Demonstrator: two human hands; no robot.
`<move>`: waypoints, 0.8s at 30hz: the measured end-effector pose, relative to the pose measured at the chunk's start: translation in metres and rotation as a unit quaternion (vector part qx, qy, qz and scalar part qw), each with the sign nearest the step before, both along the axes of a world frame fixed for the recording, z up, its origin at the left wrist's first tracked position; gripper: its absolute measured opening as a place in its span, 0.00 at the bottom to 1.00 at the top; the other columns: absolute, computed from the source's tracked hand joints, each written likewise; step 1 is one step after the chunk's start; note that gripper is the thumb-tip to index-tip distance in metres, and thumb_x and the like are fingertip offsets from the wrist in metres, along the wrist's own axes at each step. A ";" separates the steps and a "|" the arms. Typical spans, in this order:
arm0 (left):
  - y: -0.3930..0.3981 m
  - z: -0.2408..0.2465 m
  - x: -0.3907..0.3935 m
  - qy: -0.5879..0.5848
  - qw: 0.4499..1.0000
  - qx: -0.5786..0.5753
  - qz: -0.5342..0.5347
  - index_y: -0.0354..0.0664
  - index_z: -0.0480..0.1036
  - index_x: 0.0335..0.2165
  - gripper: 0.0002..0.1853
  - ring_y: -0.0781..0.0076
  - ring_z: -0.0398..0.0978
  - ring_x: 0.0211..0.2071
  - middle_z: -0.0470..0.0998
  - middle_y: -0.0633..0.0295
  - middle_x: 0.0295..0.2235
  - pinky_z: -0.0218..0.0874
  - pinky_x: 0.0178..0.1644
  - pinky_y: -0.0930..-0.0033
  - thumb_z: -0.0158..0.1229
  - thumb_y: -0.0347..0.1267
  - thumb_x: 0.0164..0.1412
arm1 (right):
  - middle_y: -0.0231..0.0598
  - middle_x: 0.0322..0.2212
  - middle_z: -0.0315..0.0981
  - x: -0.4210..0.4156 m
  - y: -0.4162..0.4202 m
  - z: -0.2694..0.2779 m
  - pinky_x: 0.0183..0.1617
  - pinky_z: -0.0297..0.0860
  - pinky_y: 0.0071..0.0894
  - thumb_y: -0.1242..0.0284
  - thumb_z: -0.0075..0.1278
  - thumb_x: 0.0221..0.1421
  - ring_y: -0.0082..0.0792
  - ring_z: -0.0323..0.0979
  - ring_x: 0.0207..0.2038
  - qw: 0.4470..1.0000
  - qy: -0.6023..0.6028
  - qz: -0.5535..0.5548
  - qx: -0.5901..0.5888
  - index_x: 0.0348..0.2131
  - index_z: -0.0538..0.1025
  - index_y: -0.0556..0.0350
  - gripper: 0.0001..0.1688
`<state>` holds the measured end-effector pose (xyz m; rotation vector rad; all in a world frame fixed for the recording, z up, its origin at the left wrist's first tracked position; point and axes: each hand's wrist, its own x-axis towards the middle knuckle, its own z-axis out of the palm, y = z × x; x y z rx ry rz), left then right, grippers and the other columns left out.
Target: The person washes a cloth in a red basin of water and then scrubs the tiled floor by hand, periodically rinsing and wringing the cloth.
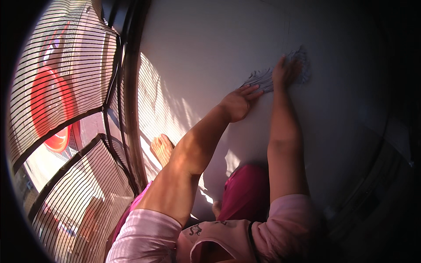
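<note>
A crumpled grey cloth (263, 79) lies on the smooth pale floor (204, 42), upper right of the middle. My left hand (238, 103) rests with spread fingers on the near-left end of this cloth. Farther out, my right hand (285, 73) bears down on the other end, where the fabric bunches around the fingers. Shade and slight blur hide part of the right fingers. Both arms reach forward from pink short sleeves.
A dark door frame (131, 98) runs along the left, with striped mesh panels (65, 29). Beyond them stands a red plastic basin (39, 98). My bare foot (162, 149) is on the sunlit floor near the frame; my magenta-clad knee (246, 190) is between my arms.
</note>
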<state>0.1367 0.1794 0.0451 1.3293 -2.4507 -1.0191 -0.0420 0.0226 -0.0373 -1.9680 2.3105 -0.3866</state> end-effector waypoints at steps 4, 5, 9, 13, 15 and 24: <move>-0.018 -0.002 0.034 -0.015 0.991 -0.011 0.132 0.34 0.63 0.56 0.26 0.60 0.45 0.67 0.53 0.58 0.64 0.37 0.69 0.58 0.38 0.30 0.60 | 0.60 0.61 0.50 0.099 -0.065 -0.004 0.68 0.41 0.48 0.50 0.36 0.61 0.54 0.47 0.65 0.983 0.029 0.174 -0.042 0.58 0.60 0.68 0.41; -0.020 -0.003 0.043 -0.033 0.987 -0.005 0.160 0.34 0.62 0.56 0.26 0.59 0.45 0.67 0.53 0.58 0.64 0.37 0.69 0.58 0.37 0.29 0.59 | 0.59 0.61 0.52 0.131 -0.071 -0.002 0.68 0.43 0.48 0.51 0.38 0.61 0.53 0.48 0.65 0.975 0.000 0.219 -0.045 0.57 0.62 0.67 0.39; 0.014 0.002 0.064 -0.006 0.951 0.021 0.310 0.36 0.58 0.59 0.30 0.52 0.43 0.67 0.51 0.54 0.65 0.36 0.69 0.55 0.40 0.27 0.57 | 0.50 0.59 0.57 0.250 -0.043 0.010 0.67 0.46 0.46 0.59 0.47 0.58 0.48 0.49 0.64 0.881 -0.114 0.448 -0.102 0.54 0.66 0.63 0.32; 0.089 0.016 0.059 -0.006 0.908 0.033 0.418 0.34 0.56 0.60 0.34 0.40 0.43 0.66 0.50 0.46 0.64 0.36 0.67 0.47 0.46 0.26 0.52 | 0.44 0.60 0.58 0.316 0.066 0.031 0.68 0.46 0.41 0.65 0.43 0.58 0.41 0.52 0.65 0.803 -0.115 0.582 -0.060 0.53 0.69 0.62 0.26; 0.135 0.032 0.047 0.039 0.904 0.031 0.426 0.34 0.56 0.60 0.32 0.34 0.43 0.64 0.52 0.43 0.63 0.37 0.66 0.46 0.45 0.26 0.55 | 0.44 0.59 0.59 0.307 0.119 0.043 0.69 0.47 0.38 0.70 0.39 0.59 0.37 0.55 0.63 0.750 -0.188 0.634 -0.002 0.52 0.69 0.63 0.24; 0.167 0.042 -0.050 0.098 0.993 0.042 0.050 0.33 0.67 0.53 0.26 0.49 0.49 0.65 0.55 0.53 0.63 0.45 0.65 0.48 0.48 0.30 0.55 | 0.49 0.58 0.60 -0.009 0.169 0.062 0.65 0.53 0.49 0.81 0.45 0.50 0.47 0.54 0.63 0.931 -0.188 0.306 0.067 0.51 0.68 0.65 0.26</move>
